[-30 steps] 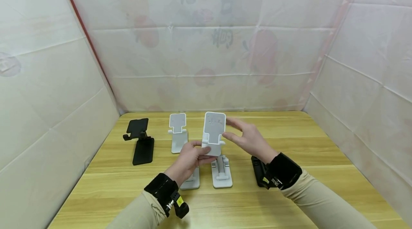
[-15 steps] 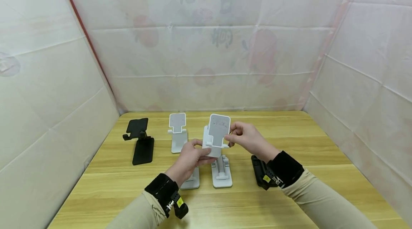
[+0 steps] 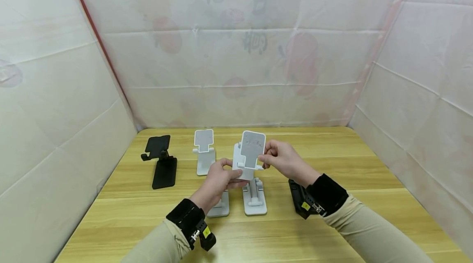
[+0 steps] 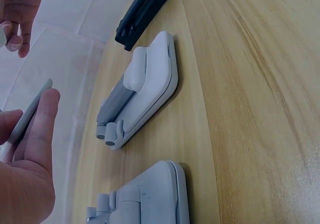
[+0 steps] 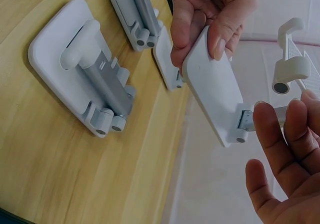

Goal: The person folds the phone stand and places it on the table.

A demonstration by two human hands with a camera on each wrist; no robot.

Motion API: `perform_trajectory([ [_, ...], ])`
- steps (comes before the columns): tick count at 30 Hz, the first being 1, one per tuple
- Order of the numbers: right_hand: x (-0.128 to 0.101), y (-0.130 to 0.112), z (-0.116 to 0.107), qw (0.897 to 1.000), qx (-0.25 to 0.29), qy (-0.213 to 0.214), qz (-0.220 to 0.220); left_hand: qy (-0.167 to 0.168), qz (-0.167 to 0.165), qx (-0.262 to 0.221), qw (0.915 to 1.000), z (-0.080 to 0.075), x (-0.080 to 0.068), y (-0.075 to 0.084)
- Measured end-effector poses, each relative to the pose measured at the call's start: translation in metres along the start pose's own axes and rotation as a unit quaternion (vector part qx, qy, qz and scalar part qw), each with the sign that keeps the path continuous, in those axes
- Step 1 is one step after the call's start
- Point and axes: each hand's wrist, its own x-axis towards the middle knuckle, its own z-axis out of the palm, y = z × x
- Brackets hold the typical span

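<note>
I hold a white phone stand (image 3: 251, 154) in the air over the middle of the wooden table (image 3: 354, 181). My left hand (image 3: 230, 171) grips its flat base plate (image 5: 212, 87) from the left, thumb on one face and fingers on the other. My right hand (image 3: 264, 158) pinches the right edge of the upright cradle plate. In the right wrist view the cradle's hooked lip (image 5: 292, 64) stands beyond the hinge, with my right fingers (image 5: 285, 144) curled beside it. The left wrist view shows only the plate's thin edge (image 4: 31, 112) between my left thumb and fingers.
On the table stand an unfolded black stand (image 3: 162, 160) at the left and an unfolded white stand (image 3: 204, 150) beside it. Two folded white stands (image 3: 254, 197) (image 3: 219, 208) lie below my hands. A folded black stand (image 3: 297, 197) lies under my right wrist. Pale sheeted walls enclose three sides.
My right hand, open beside the cradle a second ago, has closed onto its right edge. The cradle plate has come down a little and shifted right. My left hand has stayed put.
</note>
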Motion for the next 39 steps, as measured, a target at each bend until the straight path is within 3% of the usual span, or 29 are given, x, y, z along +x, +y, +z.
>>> perform_trajectory([
  [12, -0.001, 0.000, 0.005, 0.999, -0.041, 0.016, -0.007, 0.008, 0.002, -0.006, 0.9999, 0.001, -0.002, 0.000],
  [20, -0.003, 0.006, 0.008, 0.989, -0.113, 0.052, -0.076, -0.008, 0.004, -0.017, 0.9998, 0.004, -0.005, 0.001],
  [30, 0.000, 0.016, 0.009, 0.963, -0.191, 0.104, -0.158, -0.022, 0.012, -0.007, 0.9997, 0.009, -0.008, 0.000],
  [39, 0.010, 0.021, 0.013, 0.911, -0.283, 0.180, -0.240, -0.023, 0.021, -0.012, 0.9994, 0.007, -0.008, 0.003],
])
